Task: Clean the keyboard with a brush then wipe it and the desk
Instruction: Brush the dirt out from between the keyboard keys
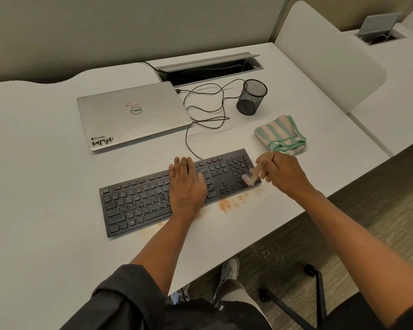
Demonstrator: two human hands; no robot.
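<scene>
A black keyboard [138, 198] lies at an angle on the white desk [34, 186]. My left hand [186, 184] rests flat on the keyboard's middle, fingers spread, holding nothing. My right hand [281, 172] is closed on a small brush [250, 178] with pale bristles, which touch the keyboard's right end at the number pad. The brush is blurred. Orange-brown dust [224, 205] lies on the desk just in front of the keyboard. A folded green and cream striped cloth [280, 134] sits on the desk behind my right hand.
A shut silver laptop [131, 115] lies behind the keyboard. A black mesh pen cup [252, 97] stands at the back right, with a tangled black cable [205, 110] between them. An open cable hatch [210, 67] is at the desk's back. A chair base [315, 294] stands on the floor.
</scene>
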